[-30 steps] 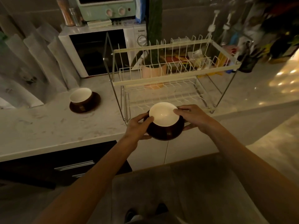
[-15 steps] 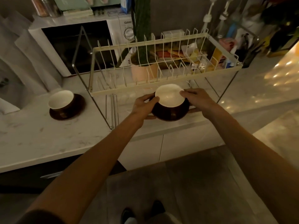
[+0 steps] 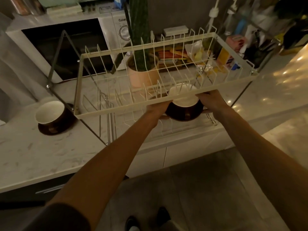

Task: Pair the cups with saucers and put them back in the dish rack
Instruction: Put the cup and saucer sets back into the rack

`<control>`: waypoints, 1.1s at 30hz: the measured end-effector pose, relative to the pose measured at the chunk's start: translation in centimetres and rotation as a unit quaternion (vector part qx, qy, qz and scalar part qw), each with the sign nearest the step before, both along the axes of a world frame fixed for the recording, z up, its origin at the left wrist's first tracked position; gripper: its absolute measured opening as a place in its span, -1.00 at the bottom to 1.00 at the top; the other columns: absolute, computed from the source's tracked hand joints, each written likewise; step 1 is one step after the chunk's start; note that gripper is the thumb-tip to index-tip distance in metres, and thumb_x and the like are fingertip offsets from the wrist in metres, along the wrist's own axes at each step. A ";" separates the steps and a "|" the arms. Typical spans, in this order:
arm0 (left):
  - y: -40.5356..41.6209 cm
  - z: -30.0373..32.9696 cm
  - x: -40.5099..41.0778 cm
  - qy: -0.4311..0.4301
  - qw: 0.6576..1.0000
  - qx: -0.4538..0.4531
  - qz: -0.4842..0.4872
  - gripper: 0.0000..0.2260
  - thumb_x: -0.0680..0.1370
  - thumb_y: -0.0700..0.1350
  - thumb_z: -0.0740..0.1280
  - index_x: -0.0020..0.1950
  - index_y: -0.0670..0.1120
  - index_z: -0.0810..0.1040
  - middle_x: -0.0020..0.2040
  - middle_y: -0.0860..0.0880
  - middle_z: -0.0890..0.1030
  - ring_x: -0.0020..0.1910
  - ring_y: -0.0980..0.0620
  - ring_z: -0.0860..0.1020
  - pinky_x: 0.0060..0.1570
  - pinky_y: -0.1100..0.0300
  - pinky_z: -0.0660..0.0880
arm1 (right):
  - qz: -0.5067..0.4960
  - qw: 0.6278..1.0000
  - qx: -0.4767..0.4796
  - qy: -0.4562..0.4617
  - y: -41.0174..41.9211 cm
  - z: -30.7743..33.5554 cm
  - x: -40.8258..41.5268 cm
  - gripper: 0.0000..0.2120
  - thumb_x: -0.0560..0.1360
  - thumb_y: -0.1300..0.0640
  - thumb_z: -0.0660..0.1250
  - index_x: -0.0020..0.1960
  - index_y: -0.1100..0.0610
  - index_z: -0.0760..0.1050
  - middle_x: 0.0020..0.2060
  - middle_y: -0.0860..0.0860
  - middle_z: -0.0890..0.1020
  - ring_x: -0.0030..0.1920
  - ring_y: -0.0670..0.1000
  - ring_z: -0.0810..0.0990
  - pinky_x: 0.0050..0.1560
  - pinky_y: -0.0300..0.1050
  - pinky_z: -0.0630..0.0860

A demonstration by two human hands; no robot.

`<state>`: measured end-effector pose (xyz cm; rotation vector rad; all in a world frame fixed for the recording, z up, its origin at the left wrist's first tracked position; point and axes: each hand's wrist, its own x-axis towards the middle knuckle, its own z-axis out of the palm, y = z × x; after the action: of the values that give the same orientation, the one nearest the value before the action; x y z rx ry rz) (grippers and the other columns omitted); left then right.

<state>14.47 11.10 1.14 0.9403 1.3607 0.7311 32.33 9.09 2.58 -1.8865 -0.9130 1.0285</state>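
A dark brown cup with a white inside (image 3: 184, 106) sits on its brown saucer (image 3: 181, 117), held between both hands inside the lower tier of the cream wire dish rack (image 3: 116, 112). My left hand (image 3: 157, 108) grips the left side and my right hand (image 3: 210, 101) the right. The top tier's front bar crosses over the cup and partly hides my fingers. A second brown cup (image 3: 50, 112) stands on its saucer (image 3: 53, 129) on the marble counter, left of the rack.
A white microwave (image 3: 66, 45) stands behind the rack on the left. A pink plant pot (image 3: 143, 74) sits behind the rack's middle. Bottles and packets crowd the back right. The counter's front edge (image 3: 50, 177) runs below my arms, with tiled floor beneath.
Both hands carried the cup and saucer forward, from the counter's front edge to under the rack's top tier. My head moved closer to the rack.
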 end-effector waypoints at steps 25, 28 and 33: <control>1.3 0.0 0.7 0.052 0.996 0.021 -0.070 -0.62 0.50 0.11 0.34 0.27 0.00 0.52 0.22 -0.05 0.59 0.13 -0.05 0.58 -0.05 -0.01 0.64 | 0.034 0.995 0.022 -0.094 1.3 -1.2 0.8 -0.81 0.59 0.01 0.24 0.09 0.07 0.53 0.09 0.12 0.62 0.13 0.12 0.58 0.09 0.12 0.58; 1.0 0.2 0.3 0.080 0.991 0.054 -0.087 -0.71 0.50 0.14 0.33 0.16 0.05 0.56 0.13 0.01 0.61 0.06 0.04 0.58 -0.03 0.02 0.62 | 0.049 0.979 0.047 -0.195 0.7 -1.2 0.5 -0.75 0.61 0.03 0.21 0.09 0.18 0.55 0.11 0.20 0.63 0.12 0.17 0.58 0.08 -0.05 0.44; -0.6 -0.2 -1.7 0.146 0.966 0.188 -0.098 -0.88 0.54 0.09 0.30 -0.07 0.08 0.55 -0.18 0.18 0.55 -0.17 0.24 0.50 0.03 0.18 0.43 | 0.109 0.907 0.107 -0.393 -1.0 -0.6 -1.2 -0.56 0.62 0.07 0.19 0.41 0.27 0.37 0.31 0.26 0.51 0.33 0.26 0.45 0.34 0.08 0.37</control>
<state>12.76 10.52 0.97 1.5110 1.3788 0.7307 31.11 8.14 2.01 -2.0477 -1.6461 0.2181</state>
